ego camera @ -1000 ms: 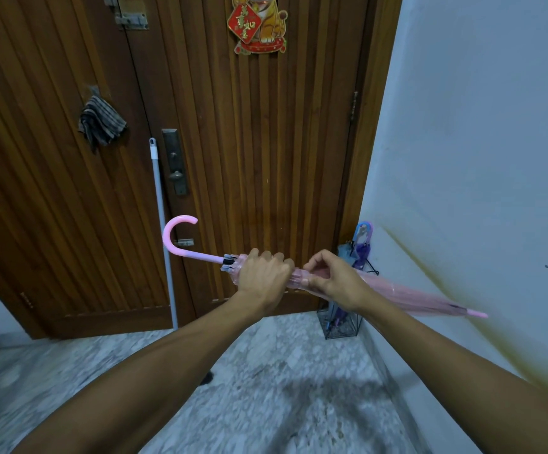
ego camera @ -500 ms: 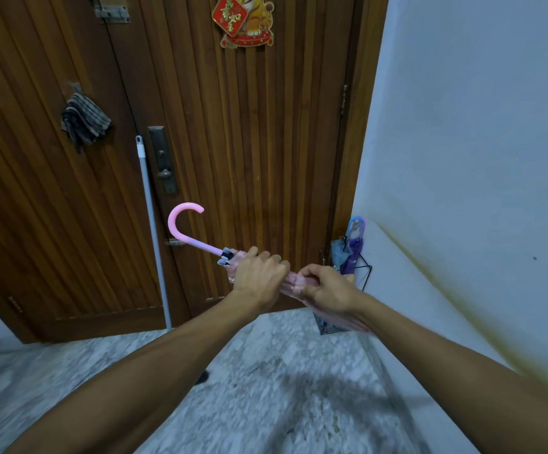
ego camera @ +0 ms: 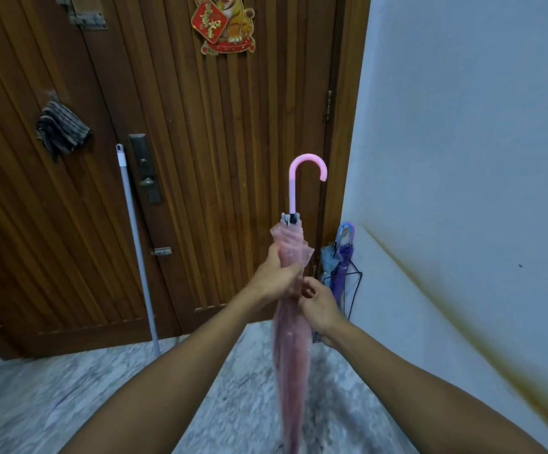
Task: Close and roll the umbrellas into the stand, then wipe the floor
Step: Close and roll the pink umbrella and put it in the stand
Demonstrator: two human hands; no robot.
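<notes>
Both grips were clenched on the closed translucent pink umbrella point(ego camera: 290, 339), left hand point(ego camera: 274, 276) above right hand point(ego camera: 320, 306), held upright near the black wire stand point(ego camera: 351, 291) holding two umbrellas; stowing and floor-wiping apparently remained.

Counts: umbrellas 3 total. 1 pink umbrella point(ego camera: 290, 348), closed, upright at frame centre, hook handle at 12 o'clock. 2 more in the wire stand point(ego camera: 353, 290) at 3 o'clock of it: 1 purple umbrella point(ego camera: 343, 267), 1 blue umbrella point(ego camera: 326, 262). Stands: 1. Hands: 2, left hand point(ego camera: 274, 278) and right hand point(ego camera: 320, 304). Mop poles point(ego camera: 135, 244): 1, at 9 o'clock. Cloths point(ego camera: 61, 131) hanging on door: 1, at 10 o'clock. Door decorations point(ego camera: 223, 24): 1, at 12 o'clock.
</notes>
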